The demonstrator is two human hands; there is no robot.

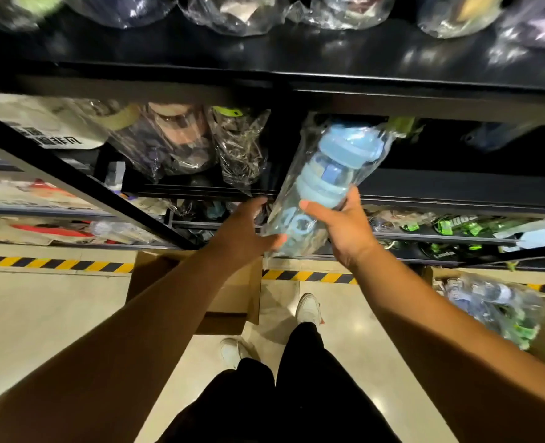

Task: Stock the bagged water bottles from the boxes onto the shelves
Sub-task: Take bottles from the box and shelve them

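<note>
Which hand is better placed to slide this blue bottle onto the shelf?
Right. The right hand has its grip round the bagged blue bottle mid-body, cap end aimed at the shelf; the left hand only touches the bag's lower end.

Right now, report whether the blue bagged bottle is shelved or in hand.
In hand, not shelved: the right hand grips the blue bagged bottle, the left hand touches its lower end; it is tilted.
</note>
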